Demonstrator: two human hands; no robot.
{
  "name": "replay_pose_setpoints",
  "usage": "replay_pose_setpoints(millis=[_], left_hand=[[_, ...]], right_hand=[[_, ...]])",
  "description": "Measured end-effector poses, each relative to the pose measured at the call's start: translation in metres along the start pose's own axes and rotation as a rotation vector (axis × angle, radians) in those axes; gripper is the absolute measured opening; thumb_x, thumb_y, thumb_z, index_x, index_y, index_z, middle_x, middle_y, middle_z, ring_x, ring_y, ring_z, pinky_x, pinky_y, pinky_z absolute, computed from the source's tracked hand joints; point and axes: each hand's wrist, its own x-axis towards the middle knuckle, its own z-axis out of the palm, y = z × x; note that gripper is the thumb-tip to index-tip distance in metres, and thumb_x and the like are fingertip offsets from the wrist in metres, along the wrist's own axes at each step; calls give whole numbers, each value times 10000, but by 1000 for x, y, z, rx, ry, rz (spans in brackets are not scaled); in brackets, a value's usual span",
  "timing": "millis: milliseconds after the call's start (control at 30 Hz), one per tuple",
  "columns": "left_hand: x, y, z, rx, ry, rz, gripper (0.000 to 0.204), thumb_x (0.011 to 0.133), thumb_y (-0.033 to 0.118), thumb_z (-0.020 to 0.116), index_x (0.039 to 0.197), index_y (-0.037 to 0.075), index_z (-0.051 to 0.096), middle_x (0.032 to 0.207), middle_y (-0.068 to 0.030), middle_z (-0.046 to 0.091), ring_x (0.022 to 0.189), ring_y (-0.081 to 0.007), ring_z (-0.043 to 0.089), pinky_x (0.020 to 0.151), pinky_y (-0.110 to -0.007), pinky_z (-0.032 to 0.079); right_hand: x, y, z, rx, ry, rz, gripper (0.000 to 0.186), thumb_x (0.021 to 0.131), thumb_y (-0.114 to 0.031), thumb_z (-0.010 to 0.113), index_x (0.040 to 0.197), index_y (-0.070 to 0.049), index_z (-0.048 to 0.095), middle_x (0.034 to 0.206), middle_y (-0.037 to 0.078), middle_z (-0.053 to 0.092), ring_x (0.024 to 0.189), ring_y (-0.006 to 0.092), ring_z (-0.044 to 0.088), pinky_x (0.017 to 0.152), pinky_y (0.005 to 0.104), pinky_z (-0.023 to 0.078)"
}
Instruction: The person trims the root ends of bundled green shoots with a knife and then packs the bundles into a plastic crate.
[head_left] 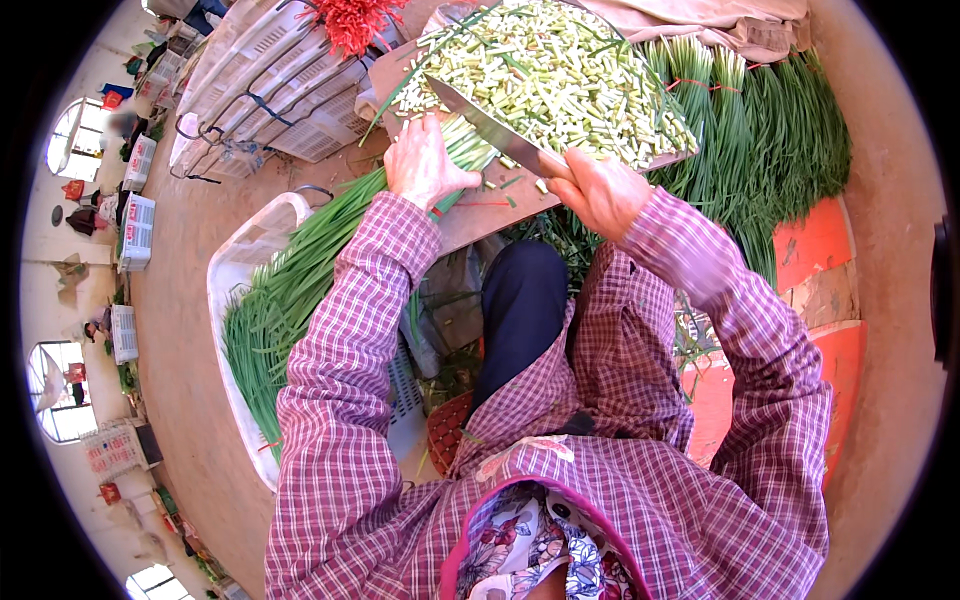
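My left hand (420,160) presses on a bunch of long green chives (300,270) whose pale stem ends lie on the cutting board (470,220); the leaves trail down over a white plastic basket (240,253). My right hand (600,190) grips the handle of a large knife (485,125), its blade angled up and leftward over the board, beside the pale ends. Behind the blade, a big heap of chopped pale-green stem pieces (555,70) covers the board. A few loose pieces and a red tie lie near my left hand.
Banded chive bundles (800,140) are piled at right above red boards (820,250). Stacked white crates (260,100) with red strands (350,20) stand at upper left. My knees are below the board. Small distant figures, crates (135,230) and windows line the far left.
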Motion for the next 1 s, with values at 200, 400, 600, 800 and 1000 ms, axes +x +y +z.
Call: replay_pose_setpoints(millis=[200, 400, 600, 800, 1000], left_hand=[[7, 3, -5, 4, -42, -19, 806, 443, 390, 797, 1088, 8, 499, 1028, -163, 569, 970, -299, 568, 815, -401, 469], [5, -5, -1, 7, -35, 0, 759, 462, 406, 778, 1046, 0, 511, 1002, -174, 583, 946, -306, 579, 798, -403, 475], [10, -5, -3, 28, -40, -30, 790, 464, 406, 775, 1076, -13, 504, 1036, -186, 587, 966, -312, 582, 820, -396, 475], [4, -12, -5, 6, -76, -48, 770, 462, 398, 779, 1054, -4, 493, 1032, -200, 582, 953, -330, 582, 807, -420, 473], [10, 4, -6, 14, -33, 9, 717, 461, 362, 784, 1008, -1, 497, 1016, -205, 585, 927, -344, 584, 771, -427, 478]], right_hand=[[33, 7, 13, 67, -11, 13, 290, 892, -298, 513, 906, -10, 483, 668, 234, 576, 647, 401, 584, 593, 476, 446], [-5, 15, 7, 23, -30, 3, 283, 883, -282, 524, 902, -3, 486, 672, 244, 572, 647, 409, 583, 595, 480, 449], [35, 7, 44, 28, 38, 42, 292, 875, -300, 518, 937, -17, 482, 678, 234, 591, 643, 394, 597, 595, 482, 468], [36, -5, 12, 20, -156, 8, 293, 885, -308, 501, 972, -29, 511, 694, 218, 603, 667, 382, 611, 629, 464, 483], [66, -3, 69, -48, -19, 143, 289, 882, -265, 454, 1141, -194, 561, 921, 130, 606, 842, 292, 621, 715, 420, 504]])
